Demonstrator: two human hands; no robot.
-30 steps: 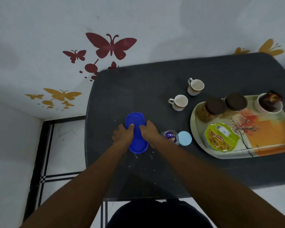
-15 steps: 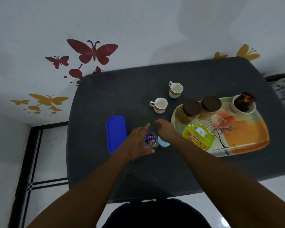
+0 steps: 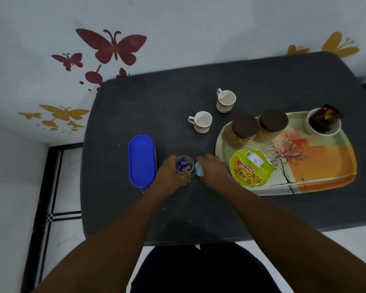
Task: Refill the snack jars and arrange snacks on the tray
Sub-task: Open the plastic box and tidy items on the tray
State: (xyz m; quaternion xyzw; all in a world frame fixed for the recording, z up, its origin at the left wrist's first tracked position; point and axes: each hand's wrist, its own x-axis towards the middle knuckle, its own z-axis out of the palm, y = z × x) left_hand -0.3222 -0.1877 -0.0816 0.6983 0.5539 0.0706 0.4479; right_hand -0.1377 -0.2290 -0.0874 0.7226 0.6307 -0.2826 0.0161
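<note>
My left hand (image 3: 169, 176) grips a small clear jar (image 3: 184, 166) with purple-wrapped sweets inside, standing on the dark table. Right beside it, my right hand (image 3: 212, 171) holds the jar's light blue lid (image 3: 199, 172), tilted on edge. A blue oval box (image 3: 141, 160) with its lid on lies just left of my left hand. On the patterned tray (image 3: 317, 166) at the right stand two brown-lidded snack jars (image 3: 242, 131) (image 3: 272, 125), a green noodle cup (image 3: 250, 167) and a white bowl (image 3: 322, 125) with dark packets.
Two white cups (image 3: 202, 122) (image 3: 226, 101) stand on the table (image 3: 156, 108) behind my hands. Crumbs lie scattered near the table's front. The wall with butterfly stickers runs along the far side; tiled floor shows at the left.
Both hands left the blue box and moved right. My left hand took hold of the small jar, and my right hand picked the light blue lid up off the table.
</note>
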